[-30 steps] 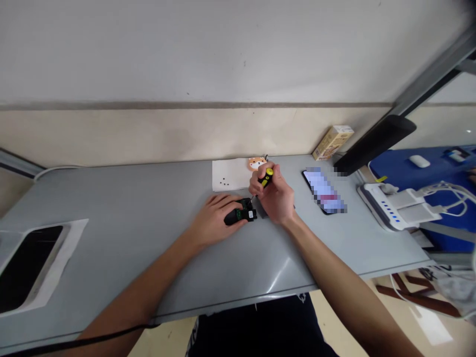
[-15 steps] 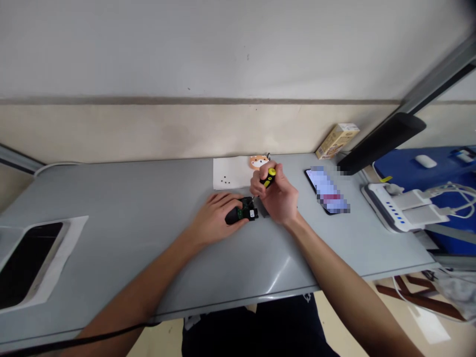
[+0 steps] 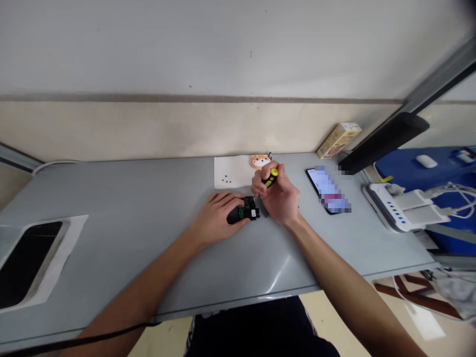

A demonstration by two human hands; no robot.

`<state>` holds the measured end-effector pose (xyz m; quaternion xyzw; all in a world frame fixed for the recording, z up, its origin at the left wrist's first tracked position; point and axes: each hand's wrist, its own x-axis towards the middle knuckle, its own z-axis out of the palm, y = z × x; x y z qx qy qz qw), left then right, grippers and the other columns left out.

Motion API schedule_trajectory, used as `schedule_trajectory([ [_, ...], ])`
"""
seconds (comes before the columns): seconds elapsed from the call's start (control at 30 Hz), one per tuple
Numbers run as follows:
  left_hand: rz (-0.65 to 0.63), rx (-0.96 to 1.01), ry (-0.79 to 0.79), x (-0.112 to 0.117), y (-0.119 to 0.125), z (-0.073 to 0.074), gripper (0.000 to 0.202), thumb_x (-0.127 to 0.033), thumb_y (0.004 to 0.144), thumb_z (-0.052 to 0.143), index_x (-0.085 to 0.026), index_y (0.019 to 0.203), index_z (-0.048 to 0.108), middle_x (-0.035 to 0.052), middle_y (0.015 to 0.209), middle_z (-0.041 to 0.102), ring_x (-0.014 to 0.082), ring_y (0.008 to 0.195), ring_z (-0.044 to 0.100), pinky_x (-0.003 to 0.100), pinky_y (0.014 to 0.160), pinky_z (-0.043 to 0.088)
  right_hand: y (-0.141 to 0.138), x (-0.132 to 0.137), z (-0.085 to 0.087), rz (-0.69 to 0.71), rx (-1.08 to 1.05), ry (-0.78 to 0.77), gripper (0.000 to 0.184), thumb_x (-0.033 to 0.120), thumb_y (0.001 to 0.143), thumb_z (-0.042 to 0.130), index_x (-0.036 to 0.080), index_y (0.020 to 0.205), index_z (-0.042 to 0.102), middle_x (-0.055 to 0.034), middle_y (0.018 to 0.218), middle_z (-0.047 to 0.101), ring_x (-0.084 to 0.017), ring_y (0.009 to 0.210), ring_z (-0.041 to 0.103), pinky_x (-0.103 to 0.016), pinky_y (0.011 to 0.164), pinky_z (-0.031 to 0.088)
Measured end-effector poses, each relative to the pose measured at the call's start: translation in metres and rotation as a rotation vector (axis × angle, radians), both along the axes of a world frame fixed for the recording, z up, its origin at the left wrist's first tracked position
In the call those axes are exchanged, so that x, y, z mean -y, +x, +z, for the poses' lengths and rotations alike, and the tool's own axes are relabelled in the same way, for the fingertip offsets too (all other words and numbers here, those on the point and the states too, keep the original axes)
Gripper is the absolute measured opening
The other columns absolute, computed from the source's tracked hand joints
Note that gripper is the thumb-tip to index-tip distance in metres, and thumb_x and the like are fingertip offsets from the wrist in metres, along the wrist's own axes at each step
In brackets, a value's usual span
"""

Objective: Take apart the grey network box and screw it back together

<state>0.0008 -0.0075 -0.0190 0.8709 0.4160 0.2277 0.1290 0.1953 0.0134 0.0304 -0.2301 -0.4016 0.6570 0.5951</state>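
My left hand (image 3: 217, 217) is closed around an opened black device (image 3: 233, 216), mouse-like in shape, with a green circuit board showing, and holds it against the table. A white label sits on its right part. In my right hand (image 3: 278, 196) is a screwdriver (image 3: 270, 178) with a black and yellow handle. It is tilted, and its tip comes down at the device's right side; the exact contact point is too small to make out. Part of a dark grey piece (image 3: 265, 212) shows under my right hand. Several tiny dark screws (image 3: 226, 179) lie on white paper (image 3: 234, 166) behind the device.
An orange and white animal-face item (image 3: 260, 161) lies on the paper. To the right are a phone (image 3: 327, 191), a carton (image 3: 339, 140), a black cylinder (image 3: 385, 143) and a white power strip (image 3: 386, 208) with cables. A dark-screened device (image 3: 29, 263) lies at left.
The whole view has shifted slightly. Both hands, the device and the screwdriver keep nearly the same places relative to each other.
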Motion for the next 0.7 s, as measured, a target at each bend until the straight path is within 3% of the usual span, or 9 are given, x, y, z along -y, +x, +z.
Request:
schedule_trajectory([
  [0.17, 0.002, -0.006, -0.004, 0.0001, -0.0004, 0.0000, 0.023, -0.041, 0.092, 0.072, -0.026, 0.107, 0.065, 0.0037, 0.128, 0.072, 0.0270, 0.121, 0.063, 0.047, 0.106, 0.046, -0.0001, -0.0001, 0.0004, 0.004, 0.033, -0.015, 0.048, 0.065, 0.102, 0.039, 0.024, 0.081, 0.053, 0.0018, 0.066, 0.034, -0.014, 0.058, 0.030, -0.028, 0.058, 0.038],
  [0.7, 0.013, -0.009, -0.002, 0.0003, 0.0002, -0.0012, 0.022, -0.039, 0.090, 0.073, -0.025, 0.104, 0.063, 0.0040, 0.125, 0.073, 0.0277, 0.120, 0.063, 0.048, 0.105, 0.047, -0.0034, 0.0023, 0.0006, 0.027, 0.035, 0.013, 0.042, 0.059, 0.103, 0.043, 0.025, 0.081, 0.053, 0.0013, 0.066, 0.035, -0.015, 0.059, 0.032, -0.028, 0.058, 0.038],
])
